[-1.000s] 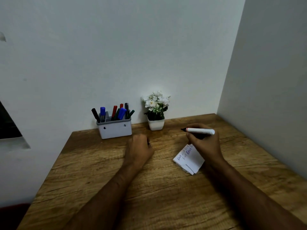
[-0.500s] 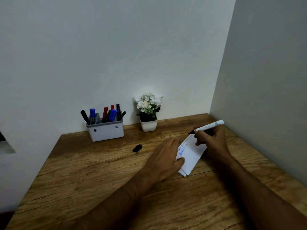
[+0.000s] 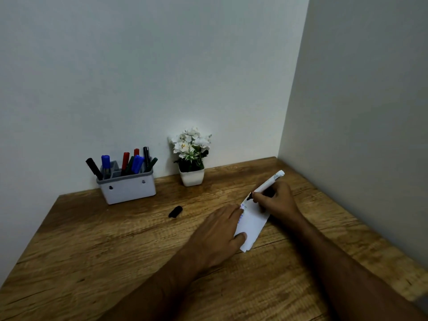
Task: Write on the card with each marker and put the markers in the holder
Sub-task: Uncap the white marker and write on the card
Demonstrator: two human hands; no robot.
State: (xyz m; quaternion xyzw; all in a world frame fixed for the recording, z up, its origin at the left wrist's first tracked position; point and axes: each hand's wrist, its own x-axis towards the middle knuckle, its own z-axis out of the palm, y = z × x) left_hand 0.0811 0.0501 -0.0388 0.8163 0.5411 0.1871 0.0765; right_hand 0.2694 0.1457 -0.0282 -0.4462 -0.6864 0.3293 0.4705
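A white card (image 3: 252,224) with coloured writing lies on the wooden desk (image 3: 115,246). My left hand (image 3: 220,232) rests flat on the card's left edge, fingers spread. My right hand (image 3: 275,199) grips a white marker (image 3: 268,183), its dark tip touching the card's far end. The marker's black cap (image 3: 175,211) lies loose on the desk, left of the card. A grey holder (image 3: 128,186) stands at the back left against the wall, with several black, blue, red and green markers upright in it.
A small white pot of white flowers (image 3: 191,156) stands against the back wall, between holder and card. A second wall closes the desk's right side, close to my right hand.
My left hand left the cap on the desk and moved right onto the card. My right hand swung the marker from level to tip-down on the card.
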